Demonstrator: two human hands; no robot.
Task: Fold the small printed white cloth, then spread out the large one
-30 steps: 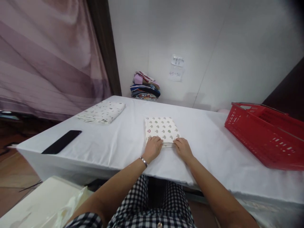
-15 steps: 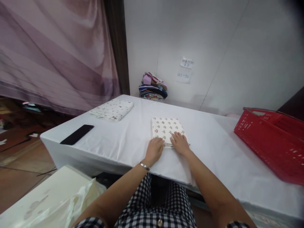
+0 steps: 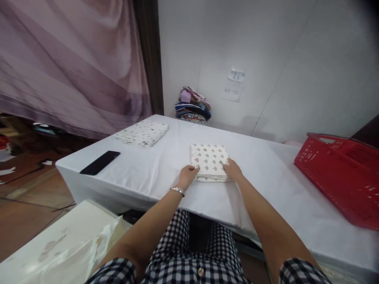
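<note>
While both arms reach forward, the left hand (image 3: 187,176) and right hand (image 3: 233,170) grip the near corners of the folded patterned cloth (image 3: 210,161) mid-table; at far right, the red basket's (image 3: 337,173) contents are hidden.

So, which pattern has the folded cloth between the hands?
Cream folded cloth with small grey tree-like prints; head view.

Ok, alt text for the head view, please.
A person's left hand and right hand grip the near corners of a folded patterned cloth on a white table. A black phone and another folded cloth lie left, a red basket right.
</note>
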